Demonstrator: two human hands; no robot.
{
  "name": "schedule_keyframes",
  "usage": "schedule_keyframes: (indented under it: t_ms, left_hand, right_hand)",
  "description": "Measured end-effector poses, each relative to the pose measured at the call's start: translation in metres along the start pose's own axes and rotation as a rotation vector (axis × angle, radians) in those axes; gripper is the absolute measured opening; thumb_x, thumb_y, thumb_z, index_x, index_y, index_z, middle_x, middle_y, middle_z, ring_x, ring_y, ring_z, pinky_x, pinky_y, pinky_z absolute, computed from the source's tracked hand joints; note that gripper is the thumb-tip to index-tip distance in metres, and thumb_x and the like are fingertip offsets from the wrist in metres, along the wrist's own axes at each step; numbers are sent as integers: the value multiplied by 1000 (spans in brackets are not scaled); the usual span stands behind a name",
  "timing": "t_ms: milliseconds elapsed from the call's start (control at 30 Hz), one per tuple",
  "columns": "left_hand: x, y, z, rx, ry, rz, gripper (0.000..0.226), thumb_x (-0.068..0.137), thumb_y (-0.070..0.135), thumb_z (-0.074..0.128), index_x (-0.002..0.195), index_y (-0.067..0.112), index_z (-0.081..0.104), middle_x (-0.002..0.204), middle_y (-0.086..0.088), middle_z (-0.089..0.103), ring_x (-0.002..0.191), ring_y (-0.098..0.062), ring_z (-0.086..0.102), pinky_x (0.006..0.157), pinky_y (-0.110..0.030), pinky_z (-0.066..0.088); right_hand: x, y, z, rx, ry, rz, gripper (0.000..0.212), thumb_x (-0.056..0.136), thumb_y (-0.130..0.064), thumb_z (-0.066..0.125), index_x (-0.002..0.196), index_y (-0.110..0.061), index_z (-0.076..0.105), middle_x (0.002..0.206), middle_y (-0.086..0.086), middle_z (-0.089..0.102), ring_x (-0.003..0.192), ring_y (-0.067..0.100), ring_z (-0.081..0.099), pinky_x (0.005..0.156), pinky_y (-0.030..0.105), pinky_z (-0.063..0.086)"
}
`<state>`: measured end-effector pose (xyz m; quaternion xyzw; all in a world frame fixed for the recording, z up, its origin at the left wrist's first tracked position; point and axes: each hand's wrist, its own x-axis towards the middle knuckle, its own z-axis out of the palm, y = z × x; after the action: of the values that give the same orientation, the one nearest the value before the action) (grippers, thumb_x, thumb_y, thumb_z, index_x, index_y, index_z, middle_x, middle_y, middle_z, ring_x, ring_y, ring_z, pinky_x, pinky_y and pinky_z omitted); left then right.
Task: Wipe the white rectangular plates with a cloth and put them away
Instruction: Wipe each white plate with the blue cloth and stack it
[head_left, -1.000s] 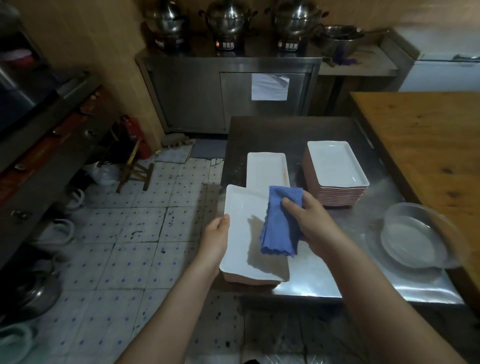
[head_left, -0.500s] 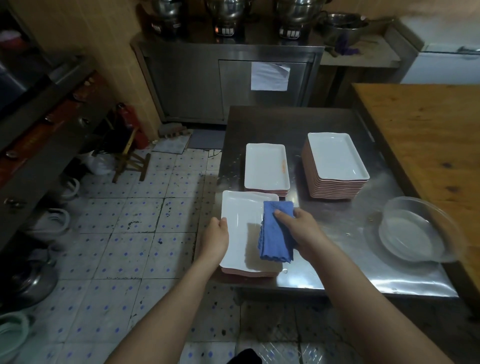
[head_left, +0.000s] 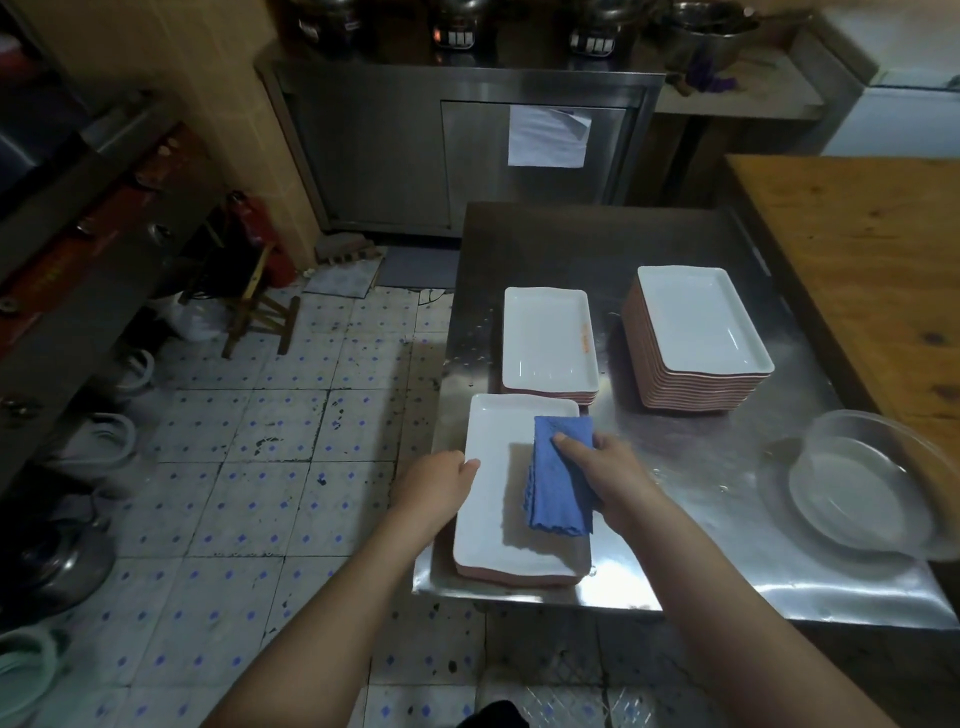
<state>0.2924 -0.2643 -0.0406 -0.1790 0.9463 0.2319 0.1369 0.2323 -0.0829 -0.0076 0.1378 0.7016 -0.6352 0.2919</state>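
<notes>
Holding a white plate (head_left: 498, 499) at the steel table's (head_left: 701, 467) near-left corner.
My right hand (head_left: 608, 478) pinches the blue cloth (head_left: 561, 478) on it; my left hand (head_left: 441, 488) grips its rim; orange print on the short stack (head_left: 548, 338) beyond is unreadable.

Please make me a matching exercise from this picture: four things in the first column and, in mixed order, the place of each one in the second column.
1 blue cloth
2 tall plate stack
3 clear bowl
4 left hand

A near right part of the steel table
B holding the near plate by its left edge
C in the right hand, over the near plate
D right of the short plate stack

Pairs: 1-C, 2-D, 3-A, 4-B
</notes>
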Motion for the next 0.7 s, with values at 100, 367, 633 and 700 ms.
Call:
schedule_keyframes:
  t_ms: [100, 367, 633, 700]
  left_hand:
    - [10, -4, -6, -14, -92, -3, 42, 96, 39, 37, 61, 16, 35, 53, 3, 42, 47, -13, 40, 48, -25, 28]
    - [82, 28, -42, -313, 46, -36, 38, 94, 37, 45, 62, 15, 42, 61, -2, 52, 55, -16, 47, 55, -26, 33]
    - [183, 64, -38, -440, 122, -173, 37, 90, 40, 55, 106, 7, 50, 89, -5, 56, 70, -16, 51, 50, -26, 35]
    - [198, 63, -30, -375, 65, -187, 48, 87, 42, 58, 116, 5, 48, 108, -12, 59, 91, -27, 58, 66, -33, 46]
  right_hand:
    - [12, -6, 1, 21, 12, -2, 11, 90, -24, 64, 85, -15, 59, 86, 5, 65, 77, 19, 63, 59, 31, 49]
    - [56, -37, 1, 71, 68, -37, 18, 87, -25, 67, 93, -9, 60, 93, 10, 66, 86, 26, 64, 73, 37, 53]
    - [104, -62, 2, 53, 132, -62, 17, 86, -26, 68, 90, -11, 61, 92, 8, 68, 86, 26, 65, 76, 39, 53]
    - [113, -64, 0, 43, 148, -66, 15, 86, -26, 68, 85, -14, 60, 86, 4, 67, 78, 20, 64, 63, 32, 51]
